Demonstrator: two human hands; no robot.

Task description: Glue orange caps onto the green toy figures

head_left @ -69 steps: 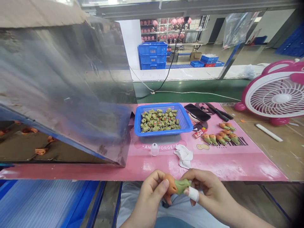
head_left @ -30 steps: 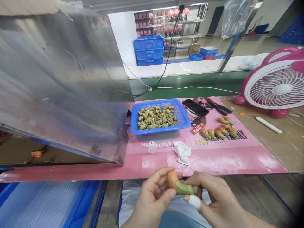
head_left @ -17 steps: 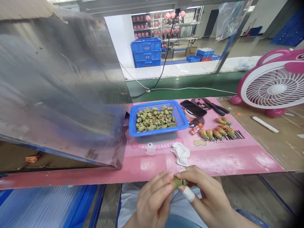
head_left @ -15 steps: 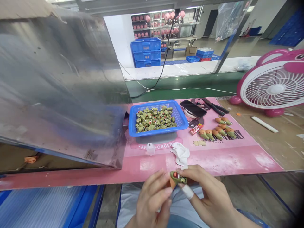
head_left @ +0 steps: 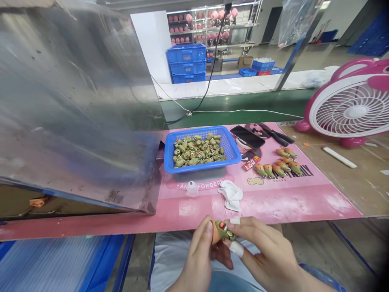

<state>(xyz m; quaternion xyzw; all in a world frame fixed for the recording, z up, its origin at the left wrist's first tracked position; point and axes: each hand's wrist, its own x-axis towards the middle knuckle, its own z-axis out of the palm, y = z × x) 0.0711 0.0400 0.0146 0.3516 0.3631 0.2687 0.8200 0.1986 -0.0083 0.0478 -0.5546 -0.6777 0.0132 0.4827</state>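
On my feed, the left hand [head_left: 197,255] cups the orange end of a small carrot-shaped toy [head_left: 222,230], its face turned up. The right hand [head_left: 267,251], a white bandage [head_left: 236,248] on one finger, pinches the green top, just off the counter's [head_left: 304,202] near edge.
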